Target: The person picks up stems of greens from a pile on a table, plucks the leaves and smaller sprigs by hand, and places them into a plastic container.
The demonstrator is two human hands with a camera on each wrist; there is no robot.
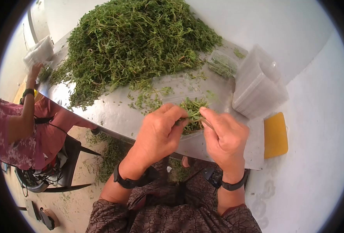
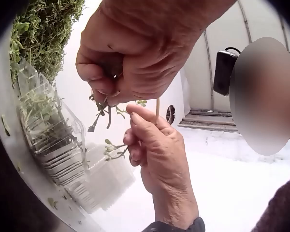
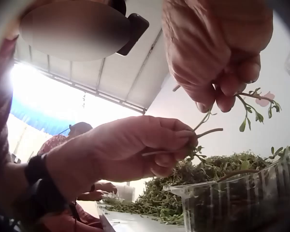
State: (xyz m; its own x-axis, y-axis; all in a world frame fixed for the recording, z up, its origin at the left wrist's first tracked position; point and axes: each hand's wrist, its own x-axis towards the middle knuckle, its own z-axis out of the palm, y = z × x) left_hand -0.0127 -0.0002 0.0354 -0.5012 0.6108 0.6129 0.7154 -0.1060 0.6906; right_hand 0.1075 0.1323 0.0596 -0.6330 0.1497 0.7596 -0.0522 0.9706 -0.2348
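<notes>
My left hand (image 1: 160, 132) pinches a green leafy sprig (image 2: 104, 115) between thumb and fingers. Close beside it, my right hand (image 1: 228, 139) pinches another thin-stemmed sprig (image 3: 253, 107) with small leaves. Both hands meet over a clear plastic container (image 3: 222, 203) holding more of the greens, its wall ribbed in the right wrist view. The hands partly cover that container in the head view. Behind them a large heap of leafy greens (image 1: 141, 42) covers much of the metal table (image 1: 110, 118).
A tall stack of clear containers (image 1: 259, 83) stands at the right, by a filled container (image 1: 222, 65). A yellow board (image 1: 276, 136) lies near the wall. At the left, another person's arm (image 1: 22, 112) reaches toward the heap, near a black chair (image 1: 69, 163). Greens litter the floor (image 1: 86, 155).
</notes>
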